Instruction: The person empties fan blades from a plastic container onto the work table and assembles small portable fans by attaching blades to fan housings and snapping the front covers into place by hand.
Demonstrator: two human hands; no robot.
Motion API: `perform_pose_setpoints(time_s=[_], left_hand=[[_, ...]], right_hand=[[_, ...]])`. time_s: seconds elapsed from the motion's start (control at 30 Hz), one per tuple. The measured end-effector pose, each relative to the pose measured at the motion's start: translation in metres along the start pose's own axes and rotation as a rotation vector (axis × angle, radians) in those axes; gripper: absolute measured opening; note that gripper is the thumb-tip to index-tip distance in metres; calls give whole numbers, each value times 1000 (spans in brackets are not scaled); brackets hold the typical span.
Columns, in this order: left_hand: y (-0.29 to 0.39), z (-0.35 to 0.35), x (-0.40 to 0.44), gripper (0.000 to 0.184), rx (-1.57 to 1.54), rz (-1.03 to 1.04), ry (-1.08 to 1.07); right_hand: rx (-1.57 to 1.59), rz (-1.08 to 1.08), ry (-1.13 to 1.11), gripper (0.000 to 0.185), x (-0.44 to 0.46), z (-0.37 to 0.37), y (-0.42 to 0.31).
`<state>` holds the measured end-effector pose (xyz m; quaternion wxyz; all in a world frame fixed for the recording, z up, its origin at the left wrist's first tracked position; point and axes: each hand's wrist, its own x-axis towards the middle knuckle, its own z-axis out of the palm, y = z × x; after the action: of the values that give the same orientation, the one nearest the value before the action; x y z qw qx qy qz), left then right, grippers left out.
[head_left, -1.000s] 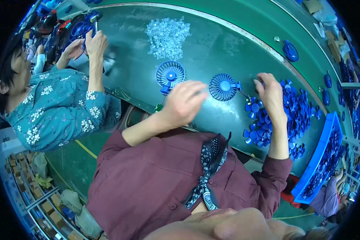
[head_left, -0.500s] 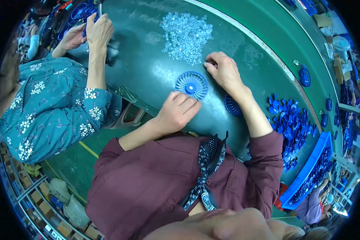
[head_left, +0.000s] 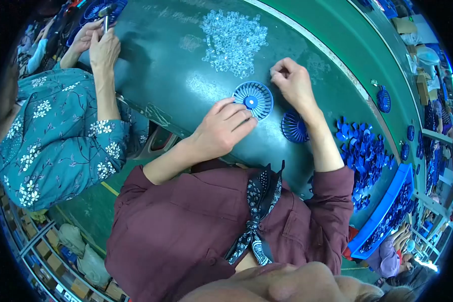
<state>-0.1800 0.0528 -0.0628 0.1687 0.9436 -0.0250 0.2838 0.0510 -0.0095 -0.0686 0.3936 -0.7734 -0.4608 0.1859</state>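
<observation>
My left hand [head_left: 225,126] is closed at the lower left rim of a round blue fan part [head_left: 253,100] lying on the green table, its fingers wrapped round something mostly hidden beneath them. To the right of that fan and above it, my right hand [head_left: 294,83] is pinched, thumb against forefinger; whatever lies between the tips is too small to make out. Below my right wrist lies a second blue fan part [head_left: 294,126], partly covered by the forearm. A pile of small clear plastic pieces [head_left: 235,43] spreads over the table beyond my hands.
Blue caps [head_left: 365,156] are heaped at the right, beside a blue bin [head_left: 380,214] of similar parts. Behind a pale edge strip runs a green belt [head_left: 337,35] carrying blue fans [head_left: 383,99]. At the left, a co-worker's hands [head_left: 103,48] hold a tool.
My right hand has gone from beside the blue caps to near the clear pieces, then slightly back, now pinched. My left hand has closed at the fan's rim, and that fan has shifted right.
</observation>
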Motion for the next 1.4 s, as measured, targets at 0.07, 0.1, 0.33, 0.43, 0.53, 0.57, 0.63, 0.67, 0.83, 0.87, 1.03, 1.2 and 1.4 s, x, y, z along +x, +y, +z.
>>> perform_pose_setpoints(time_s=[0.07, 0.1, 0.33, 0.43, 0.53, 0.57, 0.63, 0.67, 0.83, 0.87, 1.03, 1.2, 1.4], left_hand=[[7, -2, 5, 26, -55, -42, 83], [11, -1, 6, 26, -61, -33, 78], [50, 39, 29, 35, -219, -7, -20], [59, 50, 52, 56, -159, -145, -33], [61, 60, 67, 79, -76, -175, -66], [64, 64, 72, 79, -79, -165, -65], [68, 72, 79, 84, -50, -232, -175], [68, 79, 80, 87, -38, -241, -198], [70, 89, 83, 83, 65, -208, -301], [67, 90, 82, 82, 34, -193, -295], [60, 77, 71, 82, -186, -57, -197], [55, 72, 60, 84, -349, 25, -168], [57, 67, 57, 85, -428, 3, -169]], right_hand=[[80, 108, 60, 10, -6, -14, 11], [197, 114, 109, 8, -11, -22, 14], [449, 198, 337, 13, -53, -67, 16], [470, 218, 322, 12, -80, -79, 23], [488, 261, 345, 13, -110, -88, 17], [521, 277, 356, 14, -119, -90, 17], [547, 268, 356, 16, -133, -96, 24], [565, 249, 354, 16, -139, -97, 28], [527, 302, 362, 17, -161, -99, 35], [565, 336, 364, 17, -164, -97, 34], [672, 333, 389, 12, -174, -98, 23], [668, 361, 372, 11, -177, -92, 25], [888, 506, 185, 13, -184, -86, 26]])
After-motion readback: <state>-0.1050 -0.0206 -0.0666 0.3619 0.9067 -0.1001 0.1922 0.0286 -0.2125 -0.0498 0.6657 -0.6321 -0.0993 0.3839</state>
